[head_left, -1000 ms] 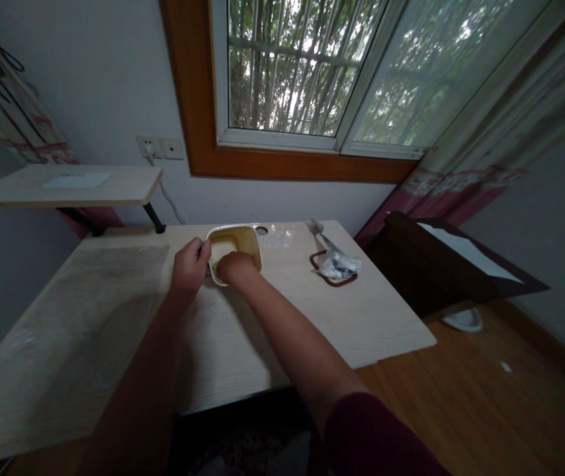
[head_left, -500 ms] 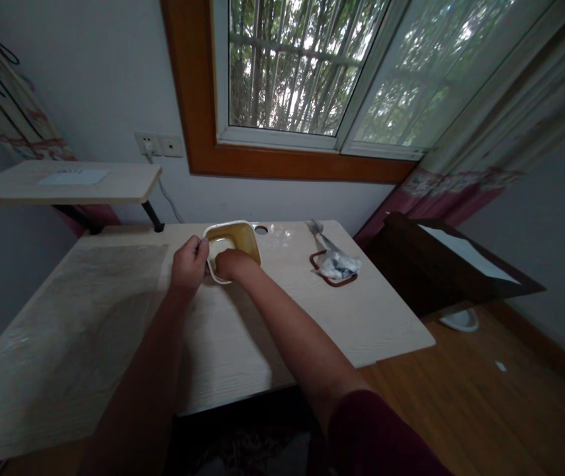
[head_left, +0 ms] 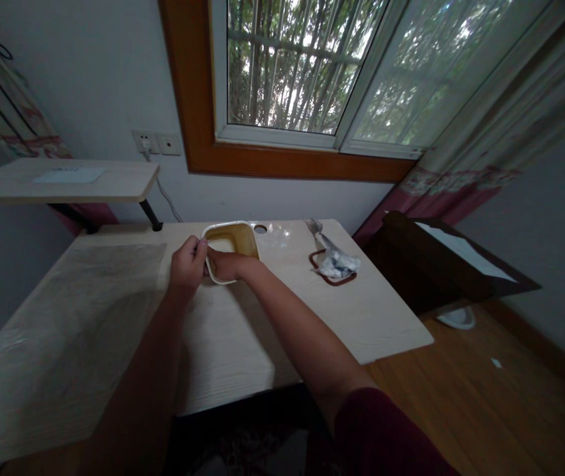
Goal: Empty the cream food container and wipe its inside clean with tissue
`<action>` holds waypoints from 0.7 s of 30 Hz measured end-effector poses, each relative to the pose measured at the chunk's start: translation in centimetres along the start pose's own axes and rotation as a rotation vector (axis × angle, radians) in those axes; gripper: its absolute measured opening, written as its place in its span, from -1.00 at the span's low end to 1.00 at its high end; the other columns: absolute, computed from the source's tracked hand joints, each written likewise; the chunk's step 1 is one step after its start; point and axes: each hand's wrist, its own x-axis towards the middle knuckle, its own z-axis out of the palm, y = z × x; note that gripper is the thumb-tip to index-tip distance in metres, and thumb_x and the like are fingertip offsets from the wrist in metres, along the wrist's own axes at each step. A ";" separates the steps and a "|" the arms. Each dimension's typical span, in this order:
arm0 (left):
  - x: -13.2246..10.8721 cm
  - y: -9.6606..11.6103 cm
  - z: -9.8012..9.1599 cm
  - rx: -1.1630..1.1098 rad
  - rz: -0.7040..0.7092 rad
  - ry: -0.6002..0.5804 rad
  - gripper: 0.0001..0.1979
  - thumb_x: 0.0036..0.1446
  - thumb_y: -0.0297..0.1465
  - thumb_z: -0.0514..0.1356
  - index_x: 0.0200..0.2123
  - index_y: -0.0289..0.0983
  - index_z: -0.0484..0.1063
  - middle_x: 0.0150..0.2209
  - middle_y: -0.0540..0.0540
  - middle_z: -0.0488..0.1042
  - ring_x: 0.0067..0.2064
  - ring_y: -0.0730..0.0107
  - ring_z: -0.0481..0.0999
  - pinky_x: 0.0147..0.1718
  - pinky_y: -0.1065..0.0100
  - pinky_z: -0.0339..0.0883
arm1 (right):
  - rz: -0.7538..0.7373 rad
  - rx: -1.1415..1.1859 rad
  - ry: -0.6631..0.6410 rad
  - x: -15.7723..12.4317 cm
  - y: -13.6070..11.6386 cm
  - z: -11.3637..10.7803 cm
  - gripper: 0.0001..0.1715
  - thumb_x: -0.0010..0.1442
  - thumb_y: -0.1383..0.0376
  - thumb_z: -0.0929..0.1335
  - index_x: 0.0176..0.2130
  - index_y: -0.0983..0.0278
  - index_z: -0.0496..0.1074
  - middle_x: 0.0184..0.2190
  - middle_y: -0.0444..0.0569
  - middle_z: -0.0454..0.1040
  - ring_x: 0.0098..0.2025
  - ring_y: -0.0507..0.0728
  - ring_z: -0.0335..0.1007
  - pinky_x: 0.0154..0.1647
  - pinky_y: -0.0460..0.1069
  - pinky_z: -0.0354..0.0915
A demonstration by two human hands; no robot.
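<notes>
A square yellowish plastic container (head_left: 243,239) with a pale rim is tilted towards me above the far middle of the desk. My left hand (head_left: 188,264) is closed on its left rim, thumb on the edge. My right hand (head_left: 226,264) reaches inside, near the left inner wall, with the fingers curled; whatever they hold is hidden. To the right, a brown rectangular ring-shaped lid frame or seal (head_left: 338,281) lies on the desk, partly under a crumpled clear and whitish plastic wrap (head_left: 337,263).
The pale desk (head_left: 312,324) has a clear plastic sheet (head_left: 88,317) on its left and a cable hole (head_left: 260,229) at the back. A raised shelf (head_left: 114,178) stands at back left. Beyond the right edge is a dark piece of furniture (head_left: 411,264) with paper on it.
My right hand has shifted slightly left inside the container, towards its left wall. My left hand keeps its hold on the rim. The view has shifted a little.
</notes>
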 end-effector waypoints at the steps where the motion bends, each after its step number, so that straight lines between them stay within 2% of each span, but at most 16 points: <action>1: 0.0 0.0 0.0 0.002 0.007 0.004 -0.63 0.30 -0.17 0.07 -0.51 -0.20 0.13 -0.62 0.10 0.20 -0.53 0.47 0.25 -0.51 0.41 0.08 | 0.013 0.016 0.001 0.0 0.0 0.1 0.10 0.26 0.22 0.42 0.48 0.45 -0.20 0.28 0.32 0.37 0.18 0.26 0.48 0.11 -0.02 0.39; 3: -0.1 0.1 0.0 0.012 0.023 0.014 -0.63 0.29 -0.17 0.07 -0.52 -0.20 0.13 -0.62 0.09 0.20 -0.53 0.47 0.23 -0.50 0.41 0.07 | 0.087 0.018 0.002 0.3 0.1 0.4 0.19 0.26 0.15 0.42 0.50 0.41 -0.33 0.31 0.32 0.32 0.19 0.28 0.46 0.12 -0.01 0.39; 6: -0.1 0.3 -0.2 0.010 0.027 0.003 -0.64 0.28 -0.18 0.08 -0.52 -0.20 0.14 -0.63 0.09 0.19 -0.55 0.46 0.22 -0.51 0.40 0.07 | 0.229 -0.027 0.036 1.2 0.3 1.2 0.20 0.29 0.07 0.37 0.50 0.34 -0.44 0.41 0.32 0.14 0.21 0.32 0.44 0.12 0.03 0.40; 9: -0.2 0.3 -0.3 -0.007 0.011 -0.014 -0.64 0.28 -0.17 0.07 -0.52 -0.19 0.15 -0.65 0.10 0.20 -0.57 0.46 0.24 -0.52 0.41 0.09 | 0.317 -0.079 0.075 1.9 0.5 1.9 0.12 0.33 0.05 0.30 0.51 0.33 -0.43 0.49 0.29 -0.12 0.25 0.36 0.40 0.15 0.07 0.39; 11: -0.3 0.2 -0.3 -0.012 0.002 -0.014 -0.64 0.29 -0.16 0.07 -0.51 -0.19 0.14 -0.65 0.11 0.20 -0.57 0.47 0.26 -0.53 0.42 0.10 | 0.347 -0.100 0.090 2.0 0.4 2.0 0.07 0.34 0.08 0.26 0.51 0.34 -0.41 0.50 0.27 -0.22 0.28 0.38 0.36 0.19 0.11 0.37; 16: -0.4 -0.1 -0.3 -0.017 -0.014 -0.015 -0.64 0.30 -0.17 0.07 -0.50 -0.19 0.14 -0.66 0.12 0.20 -0.60 0.49 0.27 -0.57 0.44 0.09 | 0.433 -0.099 0.095 1.7 -0.1 1.8 0.04 0.35 0.13 0.25 0.51 0.37 -0.40 0.51 0.27 -0.27 0.32 0.41 0.30 0.28 0.21 0.29; 21: -0.5 -0.2 -0.1 -0.018 0.000 -0.003 -0.63 0.30 -0.18 0.08 -0.51 -0.19 0.13 -0.66 0.13 0.20 -0.63 0.50 0.28 -0.58 0.44 0.11 | 0.529 -0.141 0.122 1.5 -0.2 1.5 -0.01 0.35 0.23 0.23 0.50 0.47 -0.36 0.51 0.31 -0.30 0.36 0.37 0.24 0.29 0.19 0.30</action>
